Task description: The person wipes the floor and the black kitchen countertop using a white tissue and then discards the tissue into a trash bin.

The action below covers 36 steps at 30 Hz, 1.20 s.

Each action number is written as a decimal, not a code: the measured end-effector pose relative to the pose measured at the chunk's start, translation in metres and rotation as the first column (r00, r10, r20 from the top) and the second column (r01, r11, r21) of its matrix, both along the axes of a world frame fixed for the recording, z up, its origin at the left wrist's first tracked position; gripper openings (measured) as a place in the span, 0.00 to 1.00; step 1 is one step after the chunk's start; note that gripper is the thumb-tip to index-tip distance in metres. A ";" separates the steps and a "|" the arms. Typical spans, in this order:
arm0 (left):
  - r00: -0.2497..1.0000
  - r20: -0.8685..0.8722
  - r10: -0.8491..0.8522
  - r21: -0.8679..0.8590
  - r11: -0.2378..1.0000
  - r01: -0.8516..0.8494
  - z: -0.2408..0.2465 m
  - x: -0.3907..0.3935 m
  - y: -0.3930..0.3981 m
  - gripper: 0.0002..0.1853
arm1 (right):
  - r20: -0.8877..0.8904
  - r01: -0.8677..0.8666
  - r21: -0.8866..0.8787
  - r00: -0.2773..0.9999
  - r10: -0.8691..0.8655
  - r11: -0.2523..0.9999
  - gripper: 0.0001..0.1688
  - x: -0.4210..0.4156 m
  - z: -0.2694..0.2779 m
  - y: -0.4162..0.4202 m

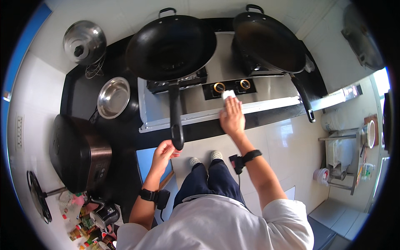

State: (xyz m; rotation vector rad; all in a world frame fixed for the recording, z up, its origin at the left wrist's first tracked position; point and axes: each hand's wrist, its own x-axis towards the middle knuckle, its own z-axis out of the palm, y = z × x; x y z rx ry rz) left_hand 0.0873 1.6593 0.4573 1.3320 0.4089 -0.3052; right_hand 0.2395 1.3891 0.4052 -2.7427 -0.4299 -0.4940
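My right hand (232, 117) presses a white cloth or tissue (229, 94) against the steel top of a two-burner gas stove (193, 101), just below its control knobs (219, 87). At the end of a black wok's long handle (177, 125) is my left hand (163, 156), its fingers curled close under the tip; whether they grip the handle is unclear. That wok (172, 47) sits on the left burner. A second black wok (268, 42) rests on the right burner, its handle pointing towards the front edge.
Left of the stove, a steel bowl (113, 98), a steel lid (84, 42) and a rice cooker (79, 153) occupy the black counter (125, 175). Bottles and a kettle (105, 216) crowd the lower left. A metal rack (340, 137) stands at the right.
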 end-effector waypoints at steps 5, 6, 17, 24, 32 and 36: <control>0.999 0.037 0.040 -0.003 0.999 -0.039 0.016 -0.006 0.012 0.09 | -0.098 -0.071 -0.007 0.993 0.070 0.997 0.40 -0.023 0.015 0.112; 0.998 0.034 0.049 -0.007 0.999 -0.049 0.014 -0.009 0.017 0.09 | -0.083 -0.097 -0.042 0.992 0.093 0.994 0.40 -0.025 0.013 0.130; 0.985 0.067 0.161 0.012 0.987 -0.162 0.013 -0.042 0.052 0.09 | -0.112 -0.246 -0.122 0.966 0.233 0.961 0.39 -0.029 0.015 0.151; 0.969 0.047 0.241 -0.051 0.970 -0.239 0.000 -0.064 0.061 0.09 | 0.040 0.106 -0.203 0.994 -0.100 0.973 0.41 0.012 -0.008 0.152; 0.943 -0.007 0.332 0.005 0.943 -0.332 0.010 -0.085 0.079 0.09 | -0.219 -0.282 -0.125 0.943 0.251 0.951 0.45 -0.008 0.006 0.281; 0.938 -0.019 0.346 -0.006 0.938 -0.346 0.009 -0.091 0.078 0.09 | -0.089 -0.485 0.005 0.871 0.484 0.874 0.40 -0.015 0.009 0.265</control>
